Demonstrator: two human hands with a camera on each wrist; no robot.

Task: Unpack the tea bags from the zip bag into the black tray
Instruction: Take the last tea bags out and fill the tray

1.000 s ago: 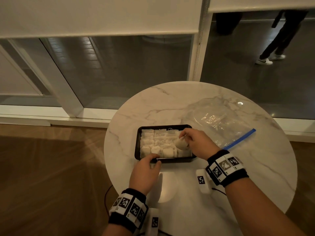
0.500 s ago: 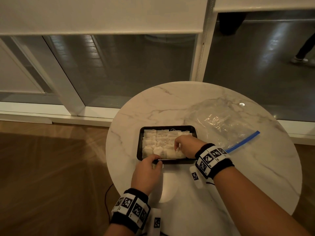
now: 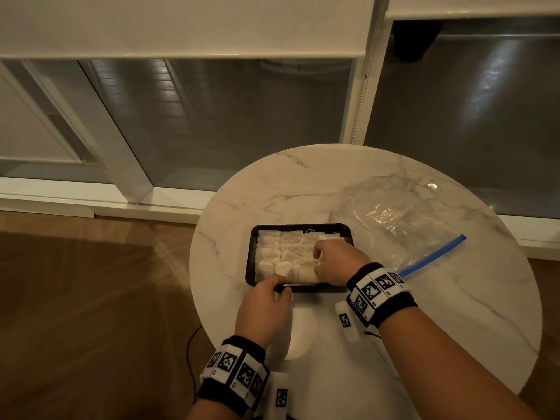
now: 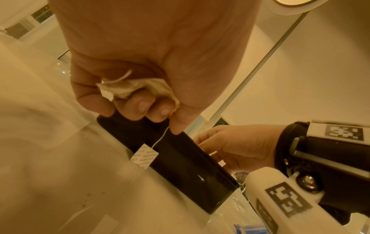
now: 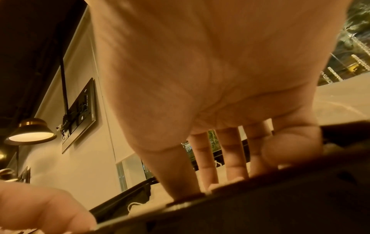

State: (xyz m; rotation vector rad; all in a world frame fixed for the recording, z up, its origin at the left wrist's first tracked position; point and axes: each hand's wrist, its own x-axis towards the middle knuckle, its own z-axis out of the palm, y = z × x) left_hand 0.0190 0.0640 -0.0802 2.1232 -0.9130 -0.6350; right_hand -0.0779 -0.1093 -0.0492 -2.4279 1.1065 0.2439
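On the round marble desk point(image 3: 303, 183), toward its left half: black tray point(image 3: 250, 262), packed with rows of pale tea bags point(image 3: 272, 259). At the tray's near rim, left hand point(image 3: 262, 307), grip clenched around a crumpled tea bag point(image 4: 138, 88), fingers curled against the palm and fingertips touching the rim; from that bag, a thin string down to a white paper tag point(image 4: 144, 156) printed with repeated lettering, hanging against the tray's outer wall point(image 4: 180, 161). Marker-patterned wristbands point(image 3: 235, 371) on both wrists.

Further right, over the tray's right half: right hand point(image 3: 339, 262), palm down, grip released, grasping nothing, fingers point(image 5: 204, 159) straight and spread, tips pressing onto the tea bags inside the tray. In the right wrist view, the tray's dark rim point(image 5: 260, 197) across the foreground and white tea bag paper just under the fingertips.

Right of the tray, near but apart from it: clear zip bag point(image 3: 403, 225), lying flat and crinkled on the desk, blue zip strip point(image 3: 433, 254) at its near-right edge. Contents of the bag impossible to make out.
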